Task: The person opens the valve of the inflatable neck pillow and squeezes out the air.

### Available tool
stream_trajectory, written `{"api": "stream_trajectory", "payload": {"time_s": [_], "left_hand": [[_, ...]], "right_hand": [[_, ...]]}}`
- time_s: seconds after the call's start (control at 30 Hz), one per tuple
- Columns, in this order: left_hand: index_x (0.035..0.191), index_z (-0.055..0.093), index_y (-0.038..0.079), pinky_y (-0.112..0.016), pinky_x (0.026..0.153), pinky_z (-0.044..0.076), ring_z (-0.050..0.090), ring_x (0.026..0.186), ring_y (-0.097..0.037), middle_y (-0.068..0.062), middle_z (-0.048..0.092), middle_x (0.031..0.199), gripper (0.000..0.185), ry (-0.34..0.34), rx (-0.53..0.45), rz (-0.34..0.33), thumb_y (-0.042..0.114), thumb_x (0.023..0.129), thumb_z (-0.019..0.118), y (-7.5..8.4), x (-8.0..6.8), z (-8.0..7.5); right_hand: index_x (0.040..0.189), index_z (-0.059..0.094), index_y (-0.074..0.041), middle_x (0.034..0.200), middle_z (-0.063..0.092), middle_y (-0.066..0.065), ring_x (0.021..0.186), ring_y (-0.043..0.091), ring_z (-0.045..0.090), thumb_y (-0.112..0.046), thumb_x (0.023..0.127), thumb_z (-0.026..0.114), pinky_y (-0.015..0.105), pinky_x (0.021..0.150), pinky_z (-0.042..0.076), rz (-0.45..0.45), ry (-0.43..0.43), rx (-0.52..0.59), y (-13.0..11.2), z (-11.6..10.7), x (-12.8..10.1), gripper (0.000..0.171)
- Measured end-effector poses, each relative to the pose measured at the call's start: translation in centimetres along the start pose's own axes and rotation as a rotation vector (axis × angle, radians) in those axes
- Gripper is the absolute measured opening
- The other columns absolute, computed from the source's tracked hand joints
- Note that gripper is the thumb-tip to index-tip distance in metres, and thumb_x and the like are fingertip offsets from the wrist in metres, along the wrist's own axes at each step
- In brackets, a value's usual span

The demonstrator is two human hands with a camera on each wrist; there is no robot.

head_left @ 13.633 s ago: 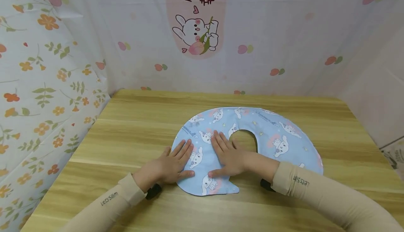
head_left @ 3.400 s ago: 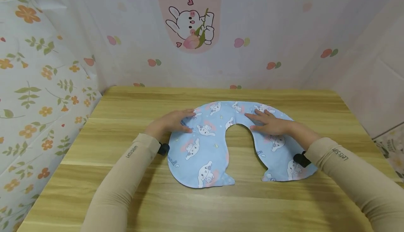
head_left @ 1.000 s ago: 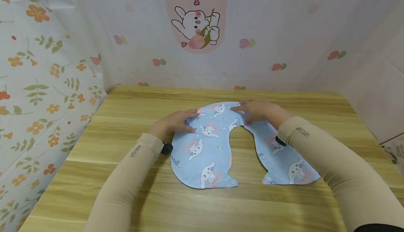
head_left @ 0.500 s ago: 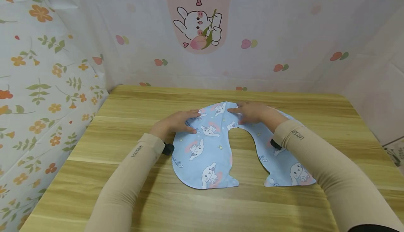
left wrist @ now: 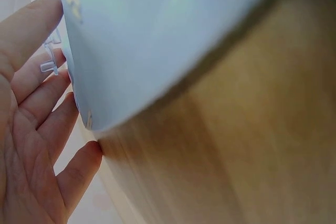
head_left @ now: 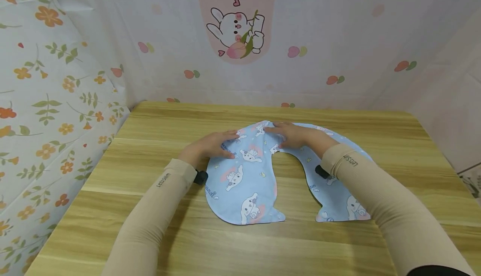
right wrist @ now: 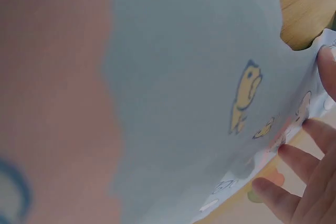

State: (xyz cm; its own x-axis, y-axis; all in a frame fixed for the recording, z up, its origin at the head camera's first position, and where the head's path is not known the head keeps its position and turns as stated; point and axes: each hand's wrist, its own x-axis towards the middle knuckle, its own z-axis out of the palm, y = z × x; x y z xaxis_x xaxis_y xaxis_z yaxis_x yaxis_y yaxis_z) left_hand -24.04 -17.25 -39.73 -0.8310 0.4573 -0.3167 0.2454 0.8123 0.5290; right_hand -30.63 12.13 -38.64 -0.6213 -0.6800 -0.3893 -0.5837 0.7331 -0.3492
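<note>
A flat, light-blue U-shaped neck pillow (head_left: 240, 175) with a white puppy print lies on the table, its open end towards me. My left hand (head_left: 210, 145) rests on its upper left edge, thumb and fingers spread apart. In the left wrist view the fingertips (left wrist: 71, 100) touch the pillow's edge, and a small clear plastic valve (left wrist: 51, 59) shows near them. My right hand (head_left: 291, 135) lies across the top of the curve with fingers extended. The right wrist view shows its fingertips (right wrist: 283, 150) against the cloth and its thumb by the inner cutout. My right forearm hides part of the right arm of the U.
The wood-grain table (head_left: 150, 142) ends at a back edge against a white printed curtain (head_left: 330, 25). A floral cloth (head_left: 56, 121) hangs at the left. Beige sleeves cover both forearms, and dark wrist devices sit by each cuff.
Both hands once lay on the pillow's left half, then spread apart. Lately my right hand has slid left along the top curve, creasing the cloth there. My left hand stays put.
</note>
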Motion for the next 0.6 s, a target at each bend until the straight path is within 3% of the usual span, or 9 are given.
{"api": "stream_trajectory", "payload": {"time_s": [0.23, 0.43, 0.6], "left_hand": [[0.156, 0.035, 0.017, -0.048, 0.125, 0.019, 0.02, 0.154, -0.029, -0.001, 0.021, 0.167, 0.077, -0.003, -0.006, 0.001, 0.029, 0.091, 0.073, 0.0, 0.1, 0.0], [0.155, 0.035, 0.017, -0.049, 0.125, 0.02, 0.02, 0.154, -0.03, 0.0, 0.021, 0.167, 0.076, -0.004, -0.01, 0.006, 0.029, 0.091, 0.073, -0.3, 0.0, 0.0], [0.155, 0.036, 0.015, -0.05, 0.124, 0.02, 0.02, 0.154, -0.032, -0.002, 0.021, 0.167, 0.075, -0.005, -0.009, 0.022, 0.029, 0.091, 0.073, -0.5, -0.3, -0.2]], "right_hand": [[0.158, 0.021, -0.037, 0.166, 0.005, 0.023, 0.149, 0.056, 0.004, 0.002, 0.098, 0.053, 0.075, 0.112, 0.019, 0.033, -0.099, -0.068, -2.4, -0.5, 0.0, 0.079], [0.159, 0.011, -0.041, 0.168, -0.002, 0.016, 0.152, 0.049, -0.001, -0.012, 0.101, 0.056, 0.076, 0.111, 0.02, 0.126, -0.17, -0.196, -3.6, -0.3, 0.9, 0.079], [0.158, 0.007, -0.044, 0.169, 0.0, 0.012, 0.153, 0.045, 0.001, -0.019, 0.101, 0.057, 0.074, 0.114, 0.017, 0.176, -0.174, -0.29, -4.5, -0.3, 1.2, 0.08]]}}
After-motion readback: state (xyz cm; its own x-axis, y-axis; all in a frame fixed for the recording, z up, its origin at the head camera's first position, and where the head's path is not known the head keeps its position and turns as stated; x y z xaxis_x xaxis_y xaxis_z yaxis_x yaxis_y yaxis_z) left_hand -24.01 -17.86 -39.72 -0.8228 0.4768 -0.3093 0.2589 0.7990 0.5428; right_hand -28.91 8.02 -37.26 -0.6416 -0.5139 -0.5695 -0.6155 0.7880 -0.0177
